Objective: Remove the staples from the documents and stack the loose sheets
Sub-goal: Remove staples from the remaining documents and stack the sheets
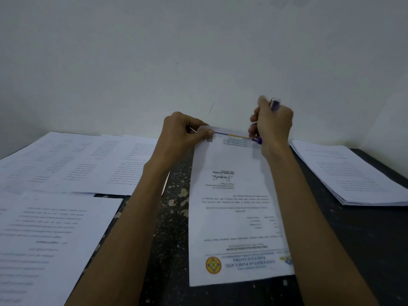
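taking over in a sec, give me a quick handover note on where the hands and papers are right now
Left hand: pinches the far left corner of the letterhead document, which lies on the dark table.
Right hand: grips a purple tool at the document's far right corner.
Papers: a neat stack lies to the right; overlapping papers are spread to the left.
Done: cannot tell whether this document's staple is out; no staple shows.
Left: probably finish this corner, add its sheets to a stack, then work through the papers on the left.
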